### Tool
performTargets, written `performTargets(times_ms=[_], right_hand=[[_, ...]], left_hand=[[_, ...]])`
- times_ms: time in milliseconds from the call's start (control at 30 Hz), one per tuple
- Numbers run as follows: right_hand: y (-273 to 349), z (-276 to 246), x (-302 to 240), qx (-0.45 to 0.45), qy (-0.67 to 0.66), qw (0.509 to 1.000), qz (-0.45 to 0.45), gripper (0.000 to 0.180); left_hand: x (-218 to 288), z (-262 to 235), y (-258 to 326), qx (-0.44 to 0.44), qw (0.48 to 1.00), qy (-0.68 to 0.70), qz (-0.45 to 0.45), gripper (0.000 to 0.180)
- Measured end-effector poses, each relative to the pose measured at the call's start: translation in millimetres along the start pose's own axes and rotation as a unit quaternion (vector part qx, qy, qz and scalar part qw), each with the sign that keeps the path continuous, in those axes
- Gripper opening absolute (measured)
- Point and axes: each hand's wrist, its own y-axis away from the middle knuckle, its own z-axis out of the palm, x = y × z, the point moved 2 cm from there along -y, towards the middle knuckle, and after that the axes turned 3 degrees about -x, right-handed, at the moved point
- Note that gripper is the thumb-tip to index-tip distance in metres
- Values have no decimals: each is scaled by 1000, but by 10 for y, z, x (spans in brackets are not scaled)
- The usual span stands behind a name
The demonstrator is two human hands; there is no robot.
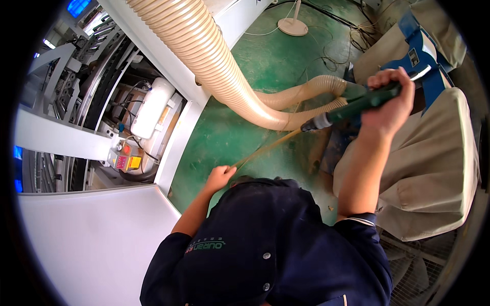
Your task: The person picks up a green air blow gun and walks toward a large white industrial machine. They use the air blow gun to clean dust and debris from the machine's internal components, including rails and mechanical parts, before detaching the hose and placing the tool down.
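My right hand (390,102) is raised at the right and is closed around the green handle of an air blow gun (357,104). A thin yellowish nozzle tube (270,147) runs from the gun's metal collar down and to the left. My left hand (219,177) is closed on the far end of that tube, just above my chest. Below both hands is my dark navy shirt with buttons (265,239).
A thick beige ribbed hose (204,51) curves from the top across the green floor (275,56). The white machine frame (61,135) with a small red and yellow control box (127,160) stands left. Beige cloth dust bags (434,168) and a blue frame (423,56) are right.
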Motion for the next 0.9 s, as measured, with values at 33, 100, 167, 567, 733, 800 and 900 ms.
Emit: performTargets(times_ms=[33,100,167,567,733,800,900], right_hand=[[29,-29,111,-22,1,1000,-3,21],[108,-47,217,-41,78,995,-48,20],[120,-96,224,-64,63,994,-56,17],[685,-201,556,-137,58,984,98,28],[462,-569,504,-128,60,984,108,18],[379,-693,395,-129,52,987,85,17],[229,-1090,515,-80,57,994,49,27]], left_hand=[[196,-100,-66,11,1000,9,-1,46],[508,-204,-126,-18,999,-8,44,46],[879,-162,-125,-16,996,-18,91,53],[3190,200,-163,-77,939,139,306,27],[3385,571,-155,-91,915,271,283,13],[3417,645,-180,-112,914,309,240,18],[3539,494,-258,-108,914,296,254,34]])
